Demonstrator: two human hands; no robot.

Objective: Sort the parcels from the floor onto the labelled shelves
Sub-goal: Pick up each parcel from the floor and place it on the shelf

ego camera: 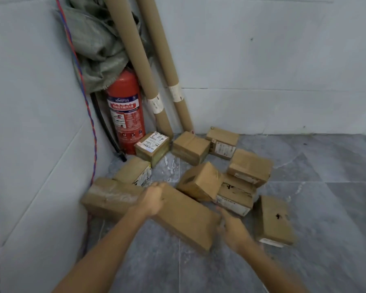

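Left hand (153, 198) and right hand (232, 229) grip opposite ends of a long brown cardboard parcel (184, 216) in front of the red fire extinguisher (126, 115), beside which some nine taped brown boxes (190, 148) lie unsorted on the grey tiled floor (325, 208), shelves out of view.

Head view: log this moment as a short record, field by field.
held item: long parcel, tilted
left hand: grips its far edge
right hand: holds its near right end, blurred
loose parcels: scattered on the tiled floor
corner: fire extinguisher, cardboard tubes leaning on the wall, grey sack
shelves: not in view
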